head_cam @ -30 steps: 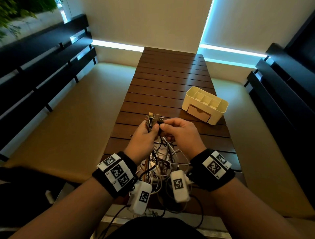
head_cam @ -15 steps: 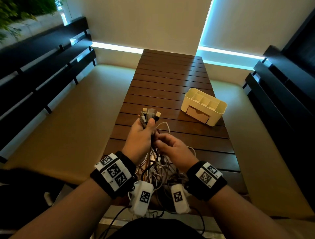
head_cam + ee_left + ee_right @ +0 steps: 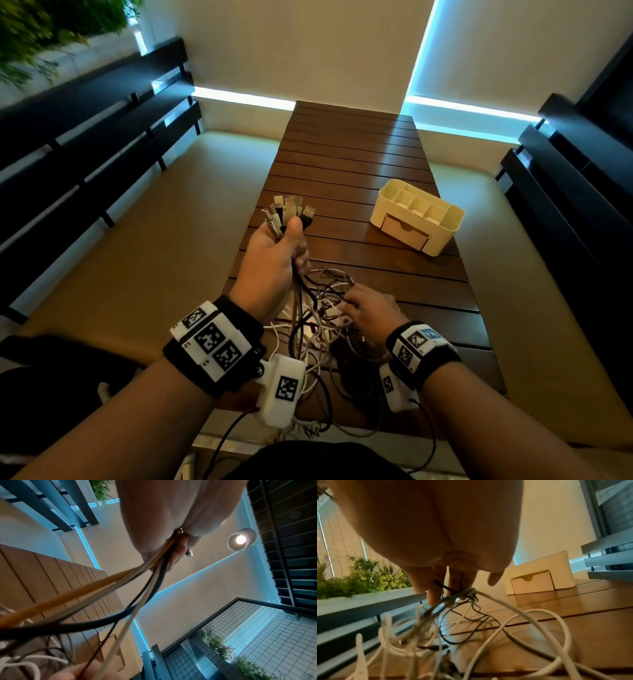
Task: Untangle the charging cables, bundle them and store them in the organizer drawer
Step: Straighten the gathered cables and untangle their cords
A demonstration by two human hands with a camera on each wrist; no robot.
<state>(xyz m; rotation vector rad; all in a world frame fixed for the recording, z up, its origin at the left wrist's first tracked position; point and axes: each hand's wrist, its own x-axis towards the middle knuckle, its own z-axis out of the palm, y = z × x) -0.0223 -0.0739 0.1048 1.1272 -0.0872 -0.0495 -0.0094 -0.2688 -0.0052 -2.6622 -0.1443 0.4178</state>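
My left hand [image 3: 274,260] is raised above the table and grips several charging cables just below their plug ends [image 3: 291,210], which stick up above the thumb. The cables [image 3: 120,588], white, black and orange, hang from that fist into a tangle [image 3: 322,318] on the slatted table [image 3: 359,154]. My right hand [image 3: 370,308] is low in the tangle; its fingers [image 3: 436,588] pinch a dark strand and a white cable [image 3: 513,608]. The cream organizer [image 3: 418,216] stands to the right, its drawer [image 3: 532,583] closed.
Padded benches run along both sides of the table, with dark slatted backrests behind them. A planter with green foliage [image 3: 364,574] lies to the left. The far half of the table holds nothing but the organizer.
My right hand let go of the plug ends and dropped down into the tangle. My left hand has kept hold of the plug ends.
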